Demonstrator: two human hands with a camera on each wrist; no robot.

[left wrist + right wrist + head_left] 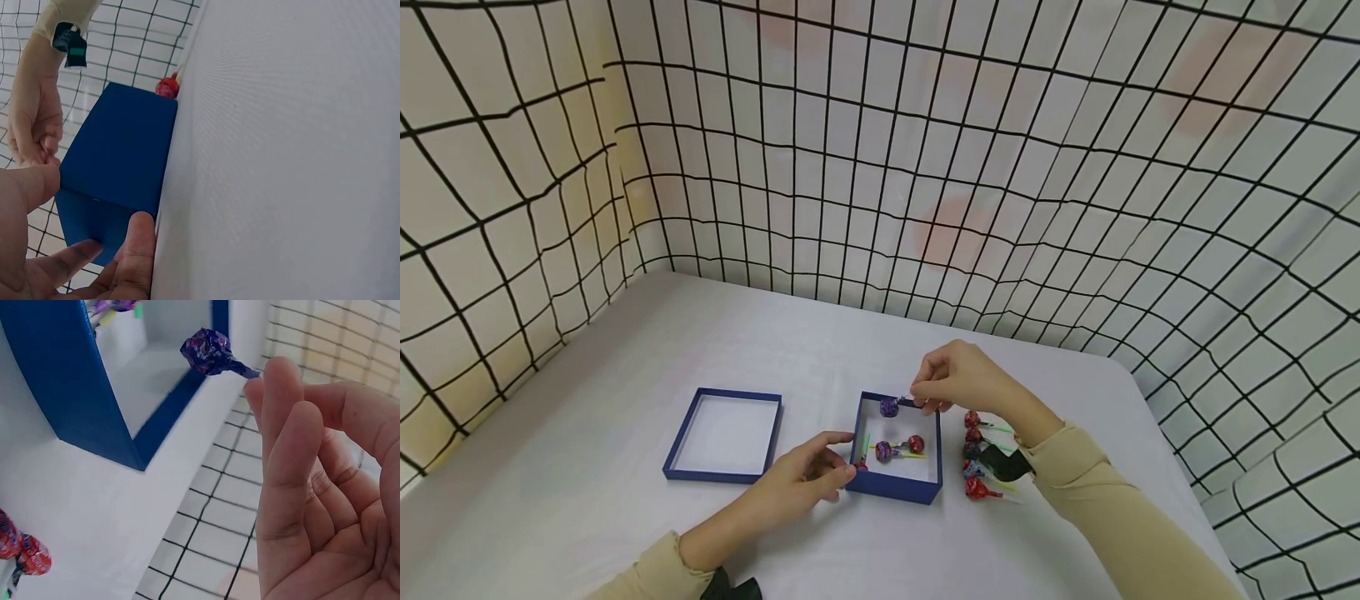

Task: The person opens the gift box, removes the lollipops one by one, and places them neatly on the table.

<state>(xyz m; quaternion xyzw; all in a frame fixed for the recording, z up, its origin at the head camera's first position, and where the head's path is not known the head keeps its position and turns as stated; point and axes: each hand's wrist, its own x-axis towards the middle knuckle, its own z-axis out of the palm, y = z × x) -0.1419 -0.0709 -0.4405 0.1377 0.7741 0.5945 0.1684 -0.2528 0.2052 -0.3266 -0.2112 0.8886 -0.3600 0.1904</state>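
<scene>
A purple-wrapped lollipop (207, 352) is pinched by its stick in my right hand (966, 379), its head over the far side of an open blue box (895, 486). In the right wrist view, the fingertips (284, 375) hide most of the stick. Inside the box lie another purple lollipop (883, 452), a red one (916, 443) and, at the near left corner, a partly hidden red one with a green stick. My left hand (805, 475) rests against the box's left side; in the left wrist view, its fingertips (142, 234) touch the blue wall.
Left of the box lies a shallow blue-rimmed lid (722, 477), its white inside facing up. Several lollipops (973, 450) stand in a column right of the box, partly under the right wrist's dark strap. Black grid netting (880, 167) surrounds the back and sides of the white table (625, 400).
</scene>
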